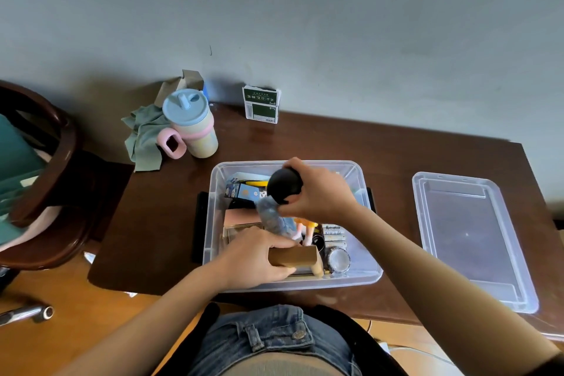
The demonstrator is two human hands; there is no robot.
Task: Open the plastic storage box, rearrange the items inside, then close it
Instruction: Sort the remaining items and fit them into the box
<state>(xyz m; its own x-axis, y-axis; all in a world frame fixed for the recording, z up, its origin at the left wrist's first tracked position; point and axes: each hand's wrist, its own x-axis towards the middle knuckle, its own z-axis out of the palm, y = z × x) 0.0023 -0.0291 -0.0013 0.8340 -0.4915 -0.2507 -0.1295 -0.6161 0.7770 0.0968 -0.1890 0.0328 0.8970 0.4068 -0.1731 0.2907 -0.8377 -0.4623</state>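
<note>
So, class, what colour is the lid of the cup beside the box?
Pale blue lid, head view.

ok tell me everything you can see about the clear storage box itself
The storage box is a clear, slightly frosted plastic tub, rectangular with rounded corners and a flared rim. It sits open on the dark brown table, black latches showing at its left and right sides. Its lid lies apart on the table to the right. The box is crowded with small items. Both hands reach into it: the left hand grips a brown cardboard box, the right hand holds a black round object.
</note>
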